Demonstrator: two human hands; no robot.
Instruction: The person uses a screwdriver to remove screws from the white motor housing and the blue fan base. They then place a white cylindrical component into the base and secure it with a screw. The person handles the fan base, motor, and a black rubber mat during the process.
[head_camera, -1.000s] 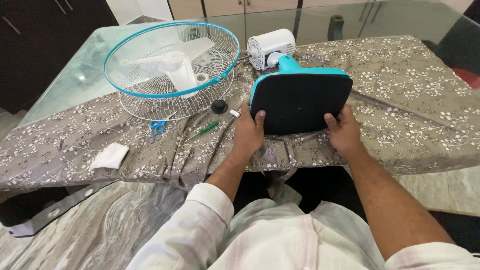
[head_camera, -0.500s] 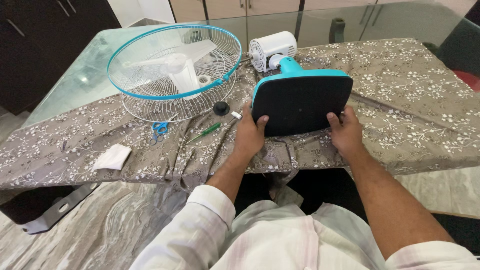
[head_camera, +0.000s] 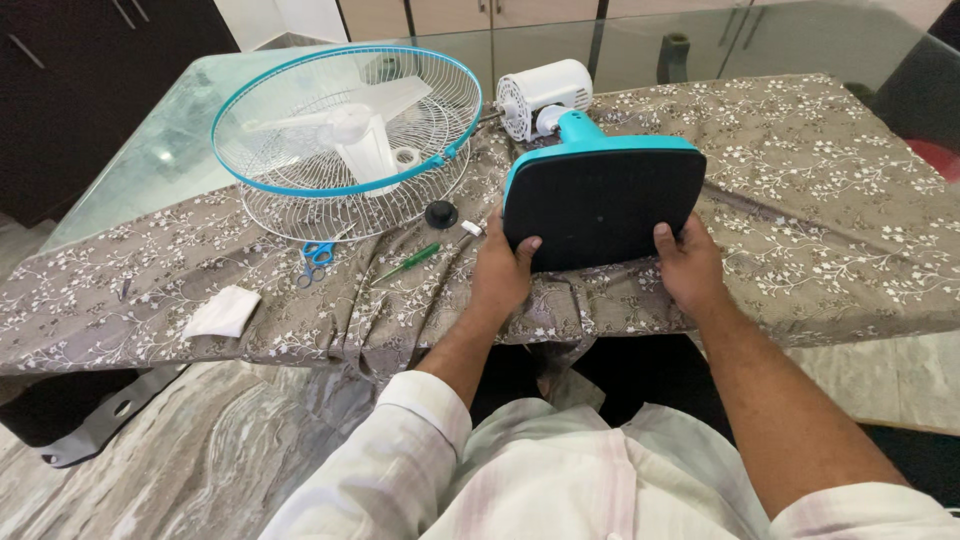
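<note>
While the fan base (head_camera: 600, 200), a teal slab with a dark rubbery underside, stands tilted on edge near the table's front edge, the left hand (head_camera: 503, 272) and right hand (head_camera: 688, 265) clasp its lower corners, thumbs pressed on the dark face. It looks rigid, fairly heavy and top-weighted by the white motor (head_camera: 541, 93) behind, so the edges seem the surest hold. No labels show; nearby lie a green screwdriver (head_camera: 410, 262), blue scissors (head_camera: 315, 258) and the wire fan guard (head_camera: 345, 130).

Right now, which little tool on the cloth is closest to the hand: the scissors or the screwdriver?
The green-handled screwdriver. It lies just beside the left hand, between that hand and the blue-handled scissors, which sit farther off, by the rim of the wire fan guard.
</note>
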